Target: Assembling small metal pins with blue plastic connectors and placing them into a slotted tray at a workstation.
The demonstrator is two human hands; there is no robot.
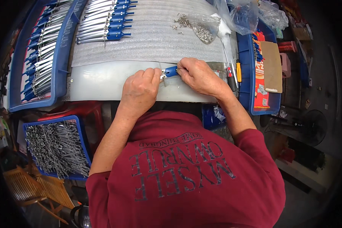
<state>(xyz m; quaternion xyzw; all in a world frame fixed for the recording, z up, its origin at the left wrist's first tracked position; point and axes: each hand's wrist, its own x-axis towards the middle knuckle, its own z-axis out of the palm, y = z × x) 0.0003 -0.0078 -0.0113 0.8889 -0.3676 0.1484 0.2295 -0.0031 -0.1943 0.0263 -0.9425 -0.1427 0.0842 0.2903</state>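
Note:
Both my hands are over the near part of the white work surface [98, 81], at a slim blue-and-silver metal part [171, 71] that lies between them. My left hand [141, 87] is closed round its silver end and hides most of that end. At the blue end, my right hand [199, 76] pinches with thumb and fingers; whether a small screw is also in that pinch I cannot tell. A thin metal pin crosses the part beside my left fingers. Similar blue-and-silver parts [116, 26] lie in a row on the grey foam sheet [152, 38] at the far left.
Small screws [203, 33] spill from a clear bag. Screwdrivers [238, 71] lie right of my right hand. A blue tray [59, 87] of finished-looking parts stands left; another blue bin [249, 91] holds cardboard at right. Below left, a blue crate [83, 140] holds many grey metal pieces.

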